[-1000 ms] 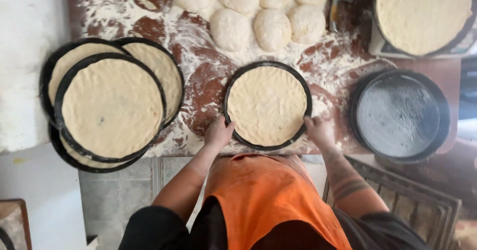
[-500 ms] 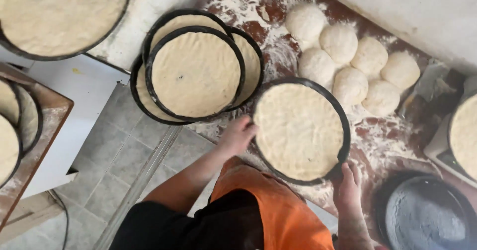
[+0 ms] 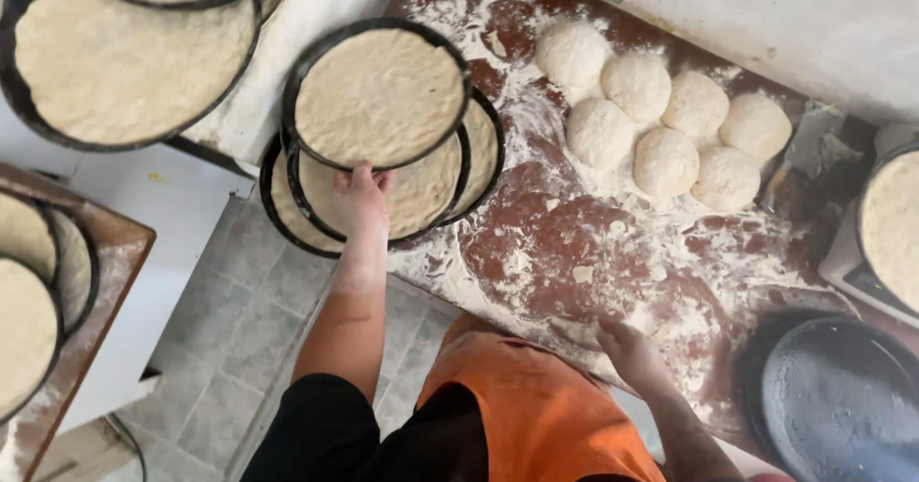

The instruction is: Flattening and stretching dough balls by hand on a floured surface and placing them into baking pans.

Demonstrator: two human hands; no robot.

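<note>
My left hand (image 3: 359, 200) grips the near rim of a round black pan (image 3: 316, 56) with a flat disc of dough (image 3: 378, 94) in it. It holds that pan on top of a stack of similar dough-filled pans (image 3: 421, 195) at the left end of the floured brown counter (image 3: 584, 243). My right hand (image 3: 627, 348) rests on the counter's near edge and holds nothing. Several dough balls (image 3: 661, 123) lie in flour at the back of the counter, well beyond both hands.
An empty floured black pan (image 3: 842, 405) sits at the right front. More dough-filled pans stand at the top left (image 3: 115, 51), on a wooden shelf at the left (image 3: 29, 310), and at the right edge (image 3: 890, 224). A metal scraper (image 3: 809, 152) lies by the balls. Below is a tiled floor (image 3: 230, 329).
The pan of dough went from the middle of the counter onto the stack at the left, carried by my left hand. My right hand let go and dropped to the counter edge.
</note>
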